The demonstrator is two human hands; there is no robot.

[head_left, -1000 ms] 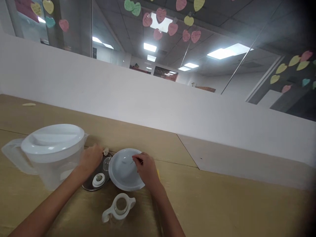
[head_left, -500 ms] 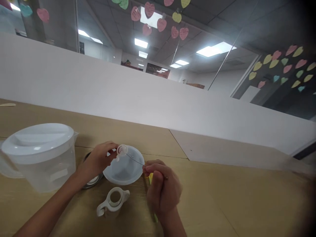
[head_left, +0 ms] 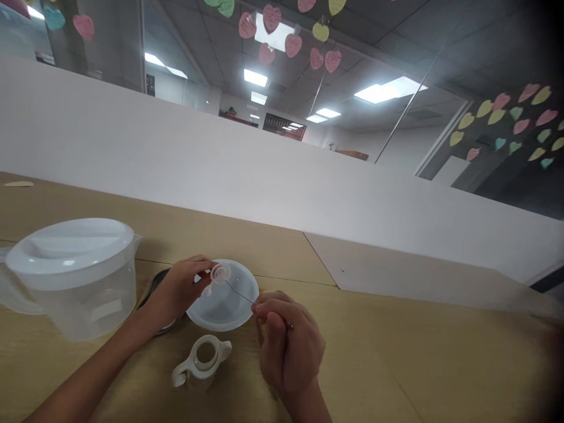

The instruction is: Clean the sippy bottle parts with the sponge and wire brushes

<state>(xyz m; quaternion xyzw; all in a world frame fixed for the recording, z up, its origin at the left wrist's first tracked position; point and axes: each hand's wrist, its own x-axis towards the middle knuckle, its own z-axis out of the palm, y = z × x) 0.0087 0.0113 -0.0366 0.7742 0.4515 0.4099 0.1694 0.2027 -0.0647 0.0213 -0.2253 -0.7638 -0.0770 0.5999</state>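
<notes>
My left hand (head_left: pixel 178 289) is closed, pinching a small clear round plastic piece (head_left: pixel 221 273) by its edge above a translucent white bowl (head_left: pixel 224 308). Between the fingers of my right hand (head_left: pixel 291 341) is a thin metal rod (head_left: pixel 240 295), slightly bent. Its far end reaches the plastic piece; whether it goes inside I cannot tell. A small white pot (head_left: pixel 203 361) with a handle and a spout stands in front of the bowl. Under my left wrist, a dark-rimmed round object (head_left: pixel 154 285) is mostly hidden.
A lidded translucent pitcher (head_left: pixel 79 282) stands on the left of the wooden table (head_left: pixel 396 352). At the far left edge lies a flat pale piece (head_left: pixel 18 184). A white partition (head_left: pixel 264 176) with glass above runs behind the table.
The view has shifted slightly. My right hand has dropped a little with the rod, and a yellow-green thing seen beside it earlier is now almost hidden. Both grips stay the same.
</notes>
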